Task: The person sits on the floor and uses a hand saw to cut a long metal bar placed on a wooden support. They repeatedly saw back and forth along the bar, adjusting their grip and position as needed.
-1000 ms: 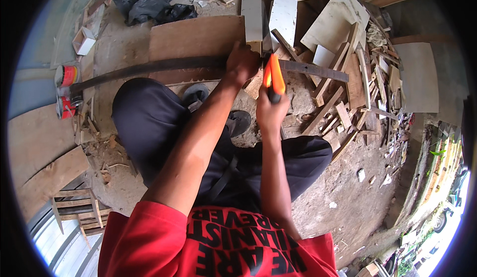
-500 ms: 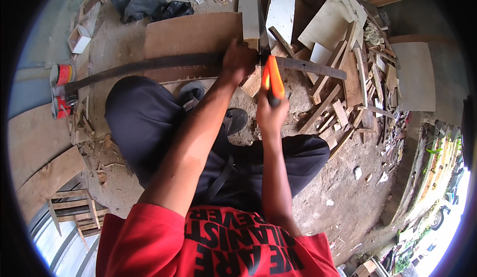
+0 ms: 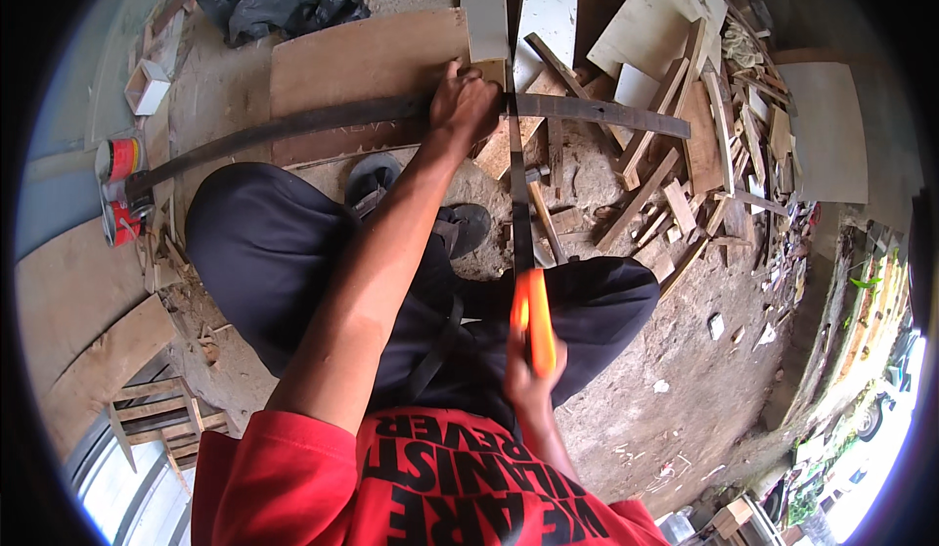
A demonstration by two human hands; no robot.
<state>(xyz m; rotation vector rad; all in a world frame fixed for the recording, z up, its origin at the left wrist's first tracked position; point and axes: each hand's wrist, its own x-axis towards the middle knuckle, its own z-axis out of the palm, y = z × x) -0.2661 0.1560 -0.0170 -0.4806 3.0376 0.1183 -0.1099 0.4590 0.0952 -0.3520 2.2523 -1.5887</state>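
Right hand: the right hand [image 3: 533, 375] is wrapped around the orange handle [image 3: 538, 331] of a saw [image 3: 520, 204], low down and close to the person's red shirt [image 3: 303, 473].
Left hand: the left hand [image 3: 464, 104] is curled over a long dark plank [image 3: 323, 119], holding it just left of the saw; the tips of some fingers are hidden.
Saw: its long thin blade points away from the person and goes across the dark plank; its far tip is hard to make out.
Dark plank: it goes from side to side over the floor [image 3: 675, 370], past the knees. Its left end is next to 2 red cans [image 3: 121, 160], and its right end is over the wood scraps [image 3: 675, 199].
Brown board: a wide brown board [image 3: 367, 55] is on the far side of the dark plank. A grey block [image 3: 484, 16] is at its right edge, and a white board [image 3: 550, 22] is right of that.
Black bag: a crumpled black bag [image 3: 279, 6] is on the floor, past the brown board's far edge.
Legs: the knees are bent, in dark trousers [image 3: 264, 228], with 2 dark shoes [image 3: 469, 230] between them.
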